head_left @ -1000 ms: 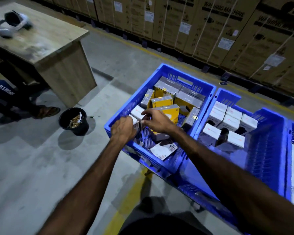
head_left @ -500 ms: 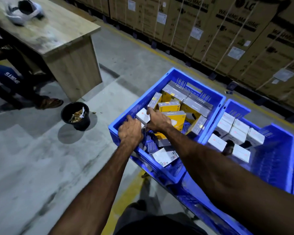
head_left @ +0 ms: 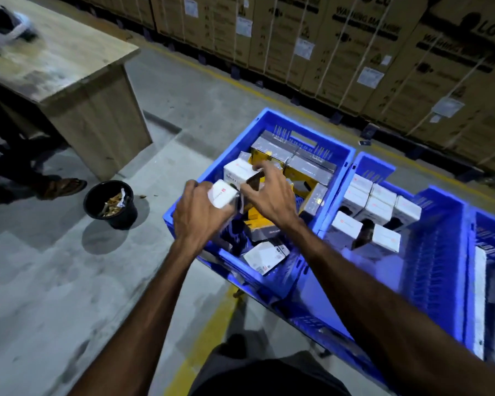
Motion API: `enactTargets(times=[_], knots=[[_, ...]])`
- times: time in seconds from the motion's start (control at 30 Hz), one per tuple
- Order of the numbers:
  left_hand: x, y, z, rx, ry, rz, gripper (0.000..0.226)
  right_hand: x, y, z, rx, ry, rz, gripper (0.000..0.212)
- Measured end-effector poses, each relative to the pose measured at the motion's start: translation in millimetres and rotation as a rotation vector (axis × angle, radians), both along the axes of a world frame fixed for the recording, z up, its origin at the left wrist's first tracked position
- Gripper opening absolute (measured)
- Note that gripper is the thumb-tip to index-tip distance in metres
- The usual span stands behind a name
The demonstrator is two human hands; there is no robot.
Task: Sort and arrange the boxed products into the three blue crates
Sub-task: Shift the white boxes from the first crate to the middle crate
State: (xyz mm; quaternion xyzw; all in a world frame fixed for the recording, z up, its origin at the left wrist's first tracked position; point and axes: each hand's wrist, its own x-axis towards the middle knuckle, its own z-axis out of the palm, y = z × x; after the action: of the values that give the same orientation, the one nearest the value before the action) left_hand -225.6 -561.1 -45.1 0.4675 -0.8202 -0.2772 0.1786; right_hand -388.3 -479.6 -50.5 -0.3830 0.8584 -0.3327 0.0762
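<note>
Dim, motion-blurred, edges bent by wide lens

A white box with a small red mark (head_left: pixel 222 193) sits in the fingers of the left hand (head_left: pixel 199 214). Just past the right hand's fingertips (head_left: pixel 265 186) is a white box with grey lettering (head_left: pixel 237 170), and beyond it yellow boxes with grey tops (head_left: pixel 303 164). All lie in a bright blue crate (head_left: pixel 269 121) with slotted walls. To the right of the fingers, a second blue crate (head_left: pixel 440 224) holds white boxes with tiny red logos (head_left: pixel 377 207). Left of the fingers stand a black bucket (head_left: pixel 109 201) and a pale wood-grain desk (head_left: pixel 69 75) on grey concrete floor with a yellow line (head_left: pixel 200 347). Beyond are brown cartons with black print and white labels (head_left: pixel 355 47).
</note>
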Motion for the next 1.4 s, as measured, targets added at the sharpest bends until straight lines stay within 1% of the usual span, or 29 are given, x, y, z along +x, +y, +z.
enactTargets(times=[0.07, 0.13, 0.23, 0.27, 0.33, 0.37, 0.43, 0.5, 0.57, 0.63, 0.67, 0.73, 0.77, 0.8, 0.87, 0.93, 1.03, 1.1, 1.17, 1.23, 1.33, 1.4], knots=[[-2, 5, 14, 0.052, 0.152, -0.041, 0.052, -9, 30, 13, -0.170, -0.099, -0.104, 0.050], [-9, 13, 19, 0.132, 0.259, -0.099, 0.053, -15, 66, 22, -0.360, -0.229, -0.229, 0.042], [-35, 36, 18, 0.345, 0.376, -0.211, 0.049, -20, 129, 33, -0.525, -0.303, -0.417, 0.036], [-44, 46, 19, 0.422, 0.399, -0.243, 0.048, -21, 149, 34, -0.536, -0.315, -0.462, 0.035], [-70, 72, 19, 0.553, 0.439, -0.345, 0.037, -27, 190, 33, -0.501, -0.300, -0.559, 0.033], [-81, 82, 20, 0.598, 0.463, -0.392, 0.034, -30, 206, 33, -0.463, -0.284, -0.590, 0.033], [-107, 101, 21, 0.617, 0.473, -0.485, 0.031, -38, 237, 31, -0.390, -0.252, -0.638, 0.033], [-130, 116, 22, 0.631, 0.440, -0.585, 0.028, -42, 265, 28, -0.309, -0.226, -0.689, 0.032], [-150, 130, 24, 0.630, 0.362, -0.699, 0.034, -46, 288, 22, -0.199, -0.198, -0.722, 0.036], [-167, 143, 16, 0.538, 0.206, -0.836, 0.051, -48, 303, 16, -0.078, -0.223, -0.724, 0.043], [-174, 149, 11, 0.455, 0.102, -0.907, 0.059, -49, 309, 14, -0.017, -0.231, -0.722, 0.048], [-184, 158, 0, 0.315, -0.079, -1.028, 0.062, -52, 317, 8, 0.127, -0.236, -0.697, 0.064], [-186, 161, -6, 0.265, -0.139, -1.067, 0.061, -53, 318, 5, 0.206, -0.249, -0.674, 0.069], [-186, 163, -9, 0.218, -0.162, -1.094, 0.062, -54, 319, 3, 0.268, -0.269, -0.662, 0.068], [-182, 163, -16, 0.172, -0.113, -1.085, 0.061, -56, 319, -1, 0.312, -0.276, -0.672, 0.060], [-176, 159, -19, 0.192, 0.002, -1.012, 0.054, -59, 314, -2, 0.266, -0.268, -0.671, 0.052], [-154, 140, -17, 0.190, 0.144, -0.862, 0.040, -59, 292, -3, 0.182, -0.288, -0.574, 0.037], [-133, 123, -16, 0.215, 0.185, -0.781, 0.031, -55, 270, -4, 0.128, -0.289, -0.489, 0.027], [-107, 102, -21, 0.240, 0.175, -0.700, 0.022, -46, 245, -3, 0.066, -0.307, -0.353, 0.018], [-79, 80, -27, 0.220, 0.113, -0.623, 0.023, -36, 220, -2, 0.016, -0.285, -0.202, 0.019], [-43, 50, -36, 0.126, -0.027, -0.594, 0.030, -19, 184, -2, 0.035, -0.172, -0.011, 0.028], [-26, 33, -38, 0.083, -0.102, -0.584, 0.033, -7, 161, -3, 0.099, -0.058, 0.108, 0.027]])
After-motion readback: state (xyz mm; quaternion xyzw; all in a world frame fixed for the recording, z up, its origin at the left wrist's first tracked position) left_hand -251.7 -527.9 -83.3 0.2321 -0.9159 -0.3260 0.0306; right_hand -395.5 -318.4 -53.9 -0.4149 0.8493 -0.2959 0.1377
